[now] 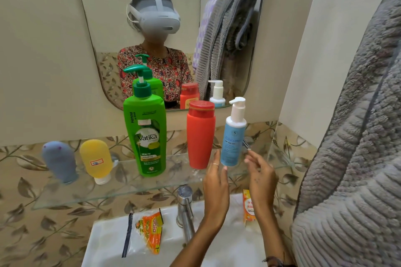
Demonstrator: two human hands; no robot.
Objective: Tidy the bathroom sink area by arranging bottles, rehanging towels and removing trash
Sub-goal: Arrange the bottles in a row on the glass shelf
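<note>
On the glass shelf stand a grey tube, a yellow tube, a tall green shampoo pump bottle, a red bottle and a light blue pump bottle. My left hand and my right hand are raised on either side of the blue bottle's base, fingers straight and relaxed, holding nothing. An orange wrapper lies on the white sink, left of the tap. A yellow-orange sachet lies on the sink's right rim, partly behind my right wrist.
A chrome tap rises at the sink's back, just left of my left forearm. A thick grey towel hangs close at the right. The mirror above shows a person wearing a headset and towels on a rail. A dark strip lies beside the wrapper.
</note>
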